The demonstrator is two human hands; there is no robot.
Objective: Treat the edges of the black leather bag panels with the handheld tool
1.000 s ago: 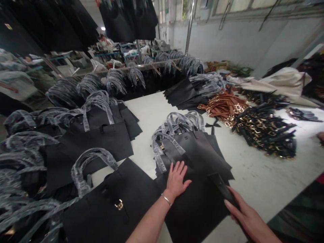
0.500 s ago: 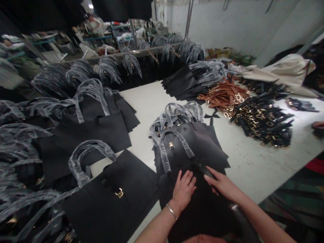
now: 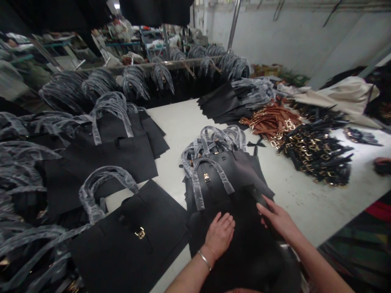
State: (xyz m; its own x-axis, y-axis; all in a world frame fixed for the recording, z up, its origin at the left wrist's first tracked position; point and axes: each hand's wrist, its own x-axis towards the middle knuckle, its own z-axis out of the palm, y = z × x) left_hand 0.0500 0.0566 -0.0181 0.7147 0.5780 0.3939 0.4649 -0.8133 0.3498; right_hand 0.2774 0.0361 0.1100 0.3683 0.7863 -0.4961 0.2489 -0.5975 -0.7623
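My left hand (image 3: 220,234), with a silver bangle at the wrist, lies flat on a black leather-like bag panel (image 3: 229,262), fingers stretched out. To its right, my right hand (image 3: 273,213) is closed on a black strap (image 3: 257,196). The strap's upper end lies over the panel, and its lower part runs down behind my forearm, where it is hard to make out. Just beyond both hands is a stack of black handbags (image 3: 247,169) with plastic-wrapped handles (image 3: 214,162). A gold clasp (image 3: 207,178) shows on the top bag.
At left lies another black handbag (image 3: 122,240) with a gold clasp, before more wrapped bags (image 3: 134,152). Brown straps (image 3: 273,118) and a heap of black straps with gold buckles (image 3: 320,150) lie at right on the white table (image 3: 293,215). Wrapped handles hang along a rail (image 3: 134,67).
My right hand has moved slightly to the right with the strap, whose upper end has shifted right too. My left hand stays on the panel, slightly lower in view.
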